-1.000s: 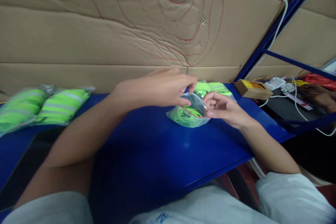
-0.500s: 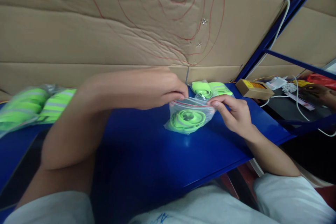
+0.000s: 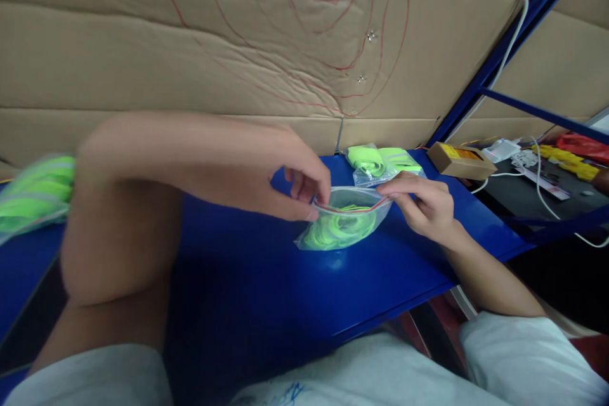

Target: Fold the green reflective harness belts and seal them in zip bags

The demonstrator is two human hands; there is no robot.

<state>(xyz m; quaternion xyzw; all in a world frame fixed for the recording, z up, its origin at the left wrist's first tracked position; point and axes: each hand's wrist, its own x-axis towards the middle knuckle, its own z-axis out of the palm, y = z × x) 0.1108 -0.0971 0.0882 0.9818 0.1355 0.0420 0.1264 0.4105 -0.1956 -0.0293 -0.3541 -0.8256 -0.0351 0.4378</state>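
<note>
A clear zip-lock bag (image 3: pixel 340 238) with a red strip along its mouth rests on the blue table, its mouth spread apart. Inside lies a coiled neon-green reflective strap (image 3: pixel 335 228). My left hand (image 3: pixel 299 181) pinches the bag's left corner between thumb and fingers. At the opposite corner, my right hand (image 3: pixel 421 203) grips the rim between thumb and forefinger. Just behind the bag, another clear bag (image 3: pixel 380 162) holds rolled neon-green straps.
More bagged green straps (image 3: pixel 35 196) lie at the far left, partly behind my left arm. A cardboard box (image 3: pixel 461 160) stands at the back right by a blue metal frame (image 3: pixel 514 44). Beyond are white cables, yellow items (image 3: pixel 566 162) and part of another person's hand (image 3: pixel 602 181).
The bag's mouth has gone from nearly flat to spread apart. My left hand has shifted slightly down, its fingers now more parted. At the right edge, the other person's hand has drawn back.
</note>
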